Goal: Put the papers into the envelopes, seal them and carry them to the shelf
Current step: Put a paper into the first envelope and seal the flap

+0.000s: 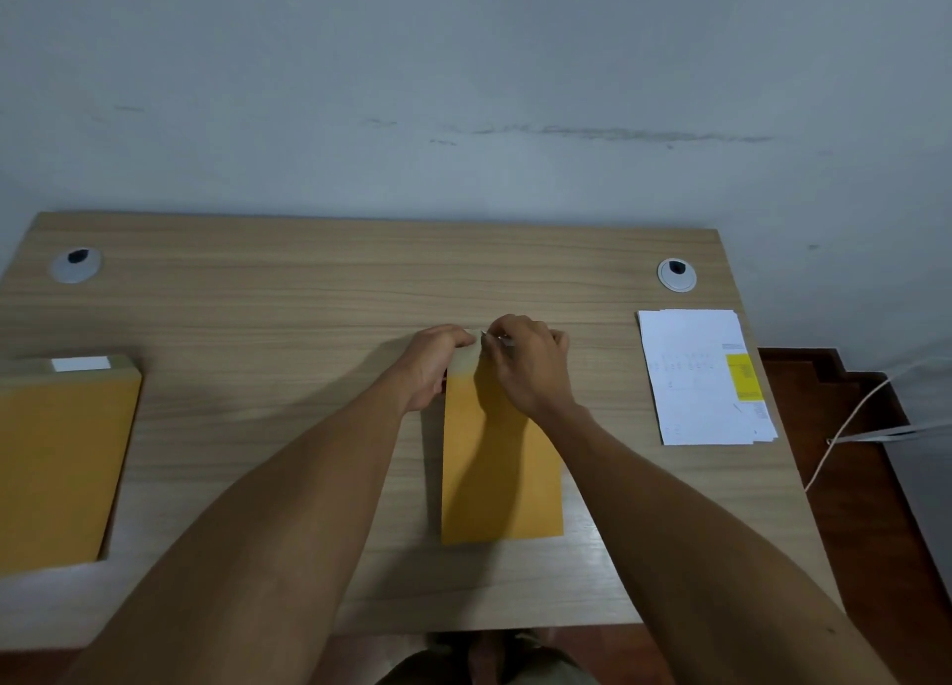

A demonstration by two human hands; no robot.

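Fingertips of both hands meet at the far end of a yellow envelope (502,458) lying flat on the desk (309,293). The right hand (525,360) has its fingers curled down and seems to pinch a thin pale strip at the envelope's flap; what exactly sits between the fingertips is too small to tell. The left hand (435,362) lies just beside it, touching, fingers bent over the left corner of the flap and holding it. The flap end under the fingers looks paler than the rest of the envelope, which runs back from the hands toward the person, between the two forearms.

Well off to the right of the hands lies a stack of white papers (695,380), the top sheet carrying a yellow patch near its right edge. Well off to the left lies a pile of yellow envelopes (62,458), with a bit of white showing at its far end. Beyond the fingers, two round cable holes (676,274) sit near the desk's back corners, and a white cord (850,427) hangs past the right edge.
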